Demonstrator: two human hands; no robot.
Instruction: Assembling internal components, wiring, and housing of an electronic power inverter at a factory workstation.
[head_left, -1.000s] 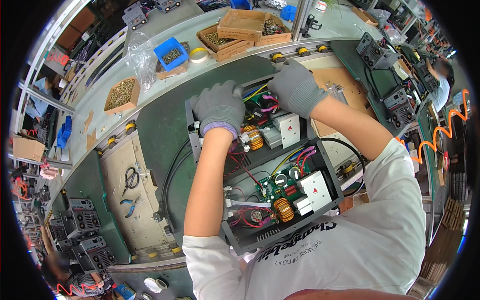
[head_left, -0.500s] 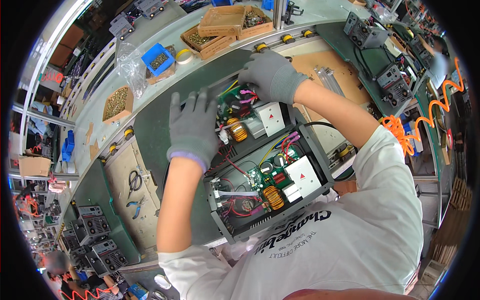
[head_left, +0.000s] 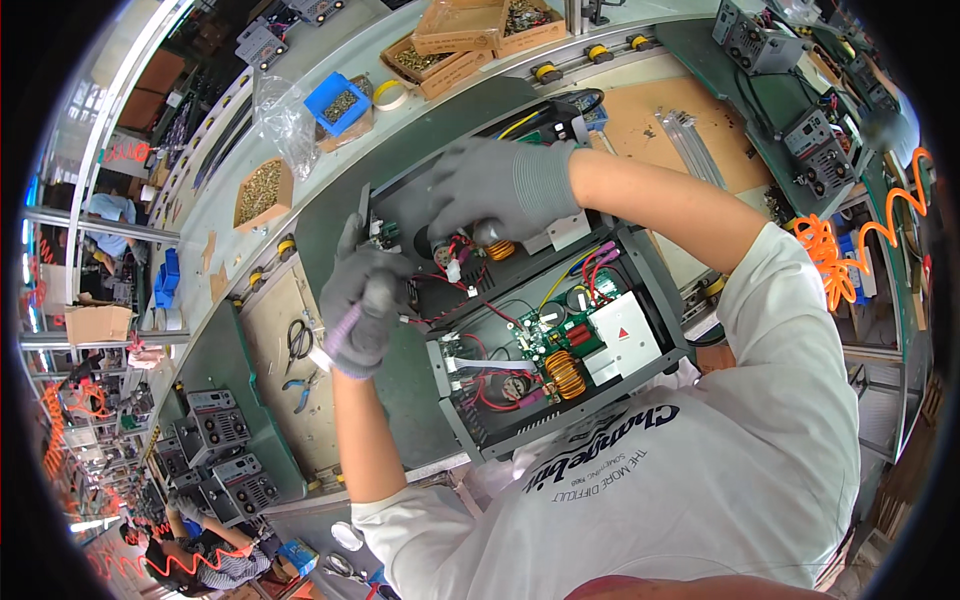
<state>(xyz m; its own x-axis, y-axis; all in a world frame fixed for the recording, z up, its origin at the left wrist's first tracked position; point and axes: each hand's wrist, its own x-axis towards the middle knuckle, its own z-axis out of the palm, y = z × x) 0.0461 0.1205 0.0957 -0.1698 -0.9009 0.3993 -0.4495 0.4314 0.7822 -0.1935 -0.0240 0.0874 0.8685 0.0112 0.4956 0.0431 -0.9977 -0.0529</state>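
Note:
Two open dark metal cases with circuit boards lie side by side on the green work surface. My right hand (head_left: 500,188), in a grey glove, reaches over the far case (head_left: 585,128); its fingers are smeared by motion above the wires and a copper coil (head_left: 498,248). Left of that case is my left hand (head_left: 368,305), gloved too and blurred, its fingers seemingly curled; whether it holds anything is unclear. The near case (head_left: 560,425) is close to my body, showing a green board (head_left: 540,345), a copper coil (head_left: 566,376) and a white plate (head_left: 628,335).
Beyond the work surface stand a blue bin (head_left: 338,104) and a cardboard box (head_left: 262,192) of small metal parts. Scissors (head_left: 299,339) and blue-handled pliers (head_left: 297,394) lie to the left. Finished-looking grey units (head_left: 212,432) stand at lower left, metal strips (head_left: 692,148) at right.
My right hand has come nearer and left over the far case, from its far edge. My left hand has drawn back from that case, and its spread fingers have curled.

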